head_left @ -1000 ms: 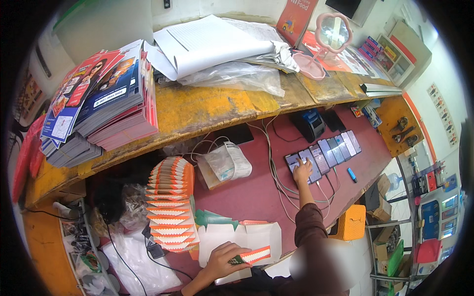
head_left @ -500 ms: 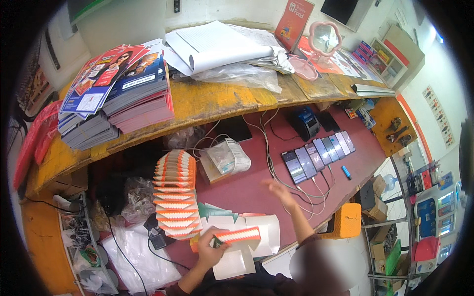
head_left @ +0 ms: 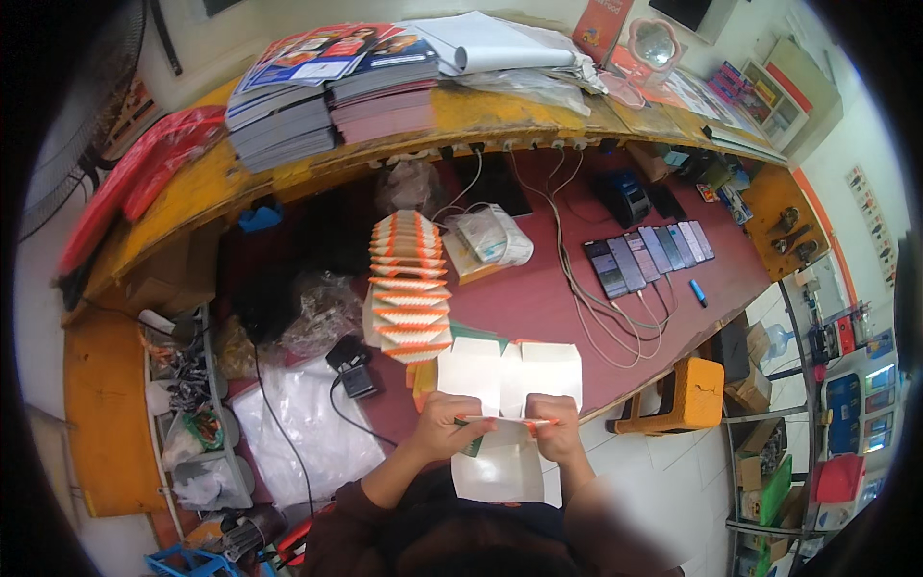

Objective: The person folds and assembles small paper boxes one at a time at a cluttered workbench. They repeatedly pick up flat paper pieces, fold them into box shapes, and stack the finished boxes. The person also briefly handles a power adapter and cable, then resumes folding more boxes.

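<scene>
A white cardboard box [head_left: 471,373], unfolded with its flaps spread, is over the table's near edge in front of me. My left hand [head_left: 448,426] is closed on an orange-edged part of it. My right hand [head_left: 555,429] pinches the same edge from the other side, so the strip stretches between both fists. A little of the box's green outside shows by my left fingers. Beyond my left hand, a tall column of nested boxes [head_left: 409,288] with orange and white edges stands on the dark red table [head_left: 538,317].
Several phones [head_left: 646,258] lie in a row at the right, with white cables [head_left: 588,308]. A blue marker [head_left: 698,293] lies near them. At left are clear plastic bags [head_left: 298,428] and a black adapter [head_left: 354,365]. A yellow stool [head_left: 685,394] stands at right; leaflet stacks [head_left: 284,130] sit above.
My right hand, earlier open and raised over the table, has come to the box and closed on its edge. The orange-edged part has moved from left-hand hold to both hands. The view has shifted.
</scene>
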{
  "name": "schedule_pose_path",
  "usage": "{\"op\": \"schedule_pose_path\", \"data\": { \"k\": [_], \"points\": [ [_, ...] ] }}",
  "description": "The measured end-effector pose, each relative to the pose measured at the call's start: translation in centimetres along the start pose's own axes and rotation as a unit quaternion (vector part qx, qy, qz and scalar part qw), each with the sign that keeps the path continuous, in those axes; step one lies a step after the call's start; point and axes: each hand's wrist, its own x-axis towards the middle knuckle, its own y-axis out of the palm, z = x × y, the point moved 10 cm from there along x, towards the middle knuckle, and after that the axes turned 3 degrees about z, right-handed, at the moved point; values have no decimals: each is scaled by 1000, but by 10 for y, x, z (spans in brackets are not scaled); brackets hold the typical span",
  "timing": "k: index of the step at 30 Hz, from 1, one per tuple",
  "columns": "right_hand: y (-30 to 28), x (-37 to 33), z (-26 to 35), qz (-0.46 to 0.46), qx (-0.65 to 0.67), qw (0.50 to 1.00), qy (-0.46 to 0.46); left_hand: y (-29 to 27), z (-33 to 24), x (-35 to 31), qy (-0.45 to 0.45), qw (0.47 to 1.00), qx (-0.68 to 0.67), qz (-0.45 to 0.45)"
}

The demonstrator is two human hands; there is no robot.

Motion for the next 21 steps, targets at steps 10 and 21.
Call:
{"op": "schedule_pose_path", "data": {
  "k": [10,21],
  "points": [
    [22,-12,67,-45,-300,952,-47,5,-6,-45,16,971,-224,80],
    [32,-68,-75,-110,94,924,353,62,72,-98,-301,860,-389,136]
  ]
}}
